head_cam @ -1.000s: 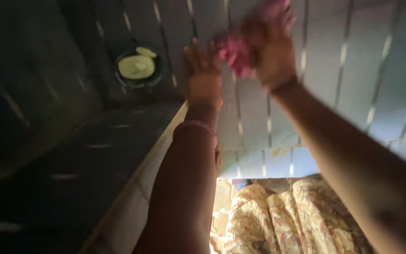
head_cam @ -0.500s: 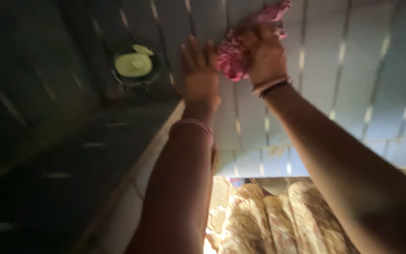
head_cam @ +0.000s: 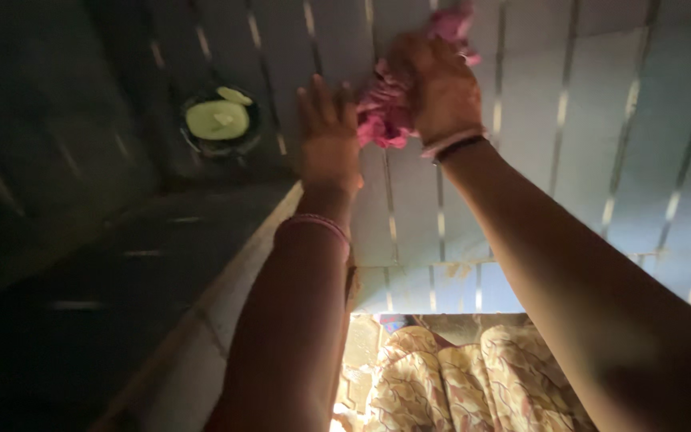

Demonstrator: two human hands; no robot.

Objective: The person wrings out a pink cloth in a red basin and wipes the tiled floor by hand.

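Overhead, right hand point(head_cam: 440, 92) has its grip closed on a bunched pink cloth point(head_cam: 384, 116) pressed to the pale slatted panel point(head_cam: 593, 120), while left hand point(head_cam: 328, 140), open-palmed, braces just beside it.

crumpled pink cloth point(head_cam: 383, 120), bunched against the pale slatted surface point(head_cam: 585, 120), partly under the right hand point(head_cam: 433, 92)

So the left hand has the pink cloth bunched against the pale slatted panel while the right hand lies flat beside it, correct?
Not quite: the hands are swapped. In the head view the right hand grips the pink cloth against the pale slatted panel, and the left hand lies flat beside it.
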